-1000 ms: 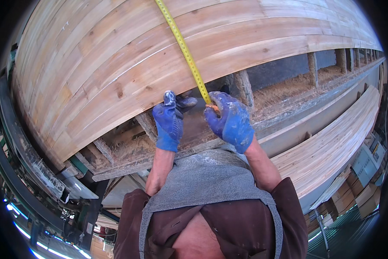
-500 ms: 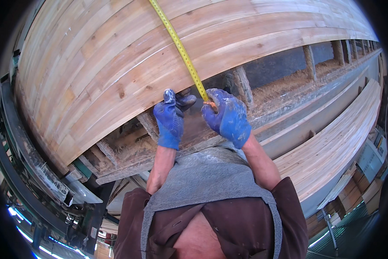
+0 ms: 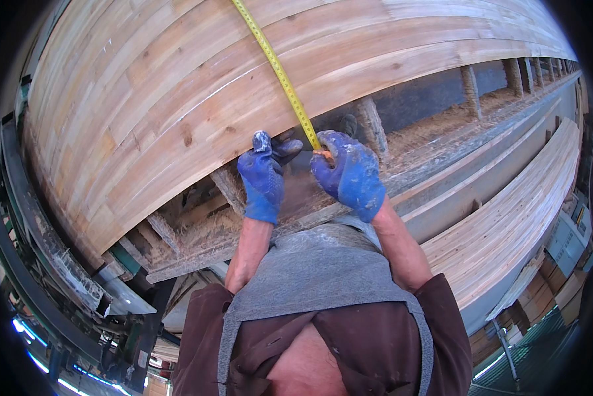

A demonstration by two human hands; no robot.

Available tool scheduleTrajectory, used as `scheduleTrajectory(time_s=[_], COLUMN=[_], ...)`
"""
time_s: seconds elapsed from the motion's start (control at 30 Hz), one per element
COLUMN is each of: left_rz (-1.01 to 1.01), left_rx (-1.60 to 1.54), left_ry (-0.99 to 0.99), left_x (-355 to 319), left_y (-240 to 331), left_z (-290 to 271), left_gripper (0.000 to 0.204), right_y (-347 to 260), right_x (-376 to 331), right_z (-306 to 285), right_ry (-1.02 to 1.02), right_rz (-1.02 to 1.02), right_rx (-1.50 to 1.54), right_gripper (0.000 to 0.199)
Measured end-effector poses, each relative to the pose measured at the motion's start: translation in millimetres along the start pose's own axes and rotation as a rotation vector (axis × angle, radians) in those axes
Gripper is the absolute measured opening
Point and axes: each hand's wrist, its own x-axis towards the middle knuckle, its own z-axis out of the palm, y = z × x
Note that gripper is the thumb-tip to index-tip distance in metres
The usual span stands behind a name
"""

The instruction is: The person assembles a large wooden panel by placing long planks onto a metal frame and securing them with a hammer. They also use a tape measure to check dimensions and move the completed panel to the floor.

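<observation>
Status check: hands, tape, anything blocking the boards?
Left hand at panel edge, grip unclear. Right hand shut on tape measure, stretched across the wood panel. Nothing on the tape line.

A broad deck of pale wooden boards [image 3: 197,99] fills the view from nine to one o'clock, in bright daylight. At three to four o'clock lies a second stack of boards [image 3: 514,224], with stacked boxes [image 3: 547,290] beyond it. Dark machine rails [image 3: 32,264] curve along eight o'clock.
</observation>
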Motion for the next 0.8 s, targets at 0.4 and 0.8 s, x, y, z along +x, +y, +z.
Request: scheduleTrajectory(time_s=[0.4,0.8], left_rz=[-0.006,0.204], left_rx=[0.049,0.280], left_ry=[-0.015,-0.075], left_x=[4.0,-16.4], left_y=[-9.6,11.0], left_z=[-1.8,-15.4], left_gripper=[0.043,0.039], right_y=[4.3,-27.8], right_x=[1.4,-6.9], right_z=[-4.0,-35.9], right_ry=[-0.043,-0.324], right_rz=[0.026,-0.084], right_rx=[-0.008,0.551], right_gripper=[0.035,0.029])
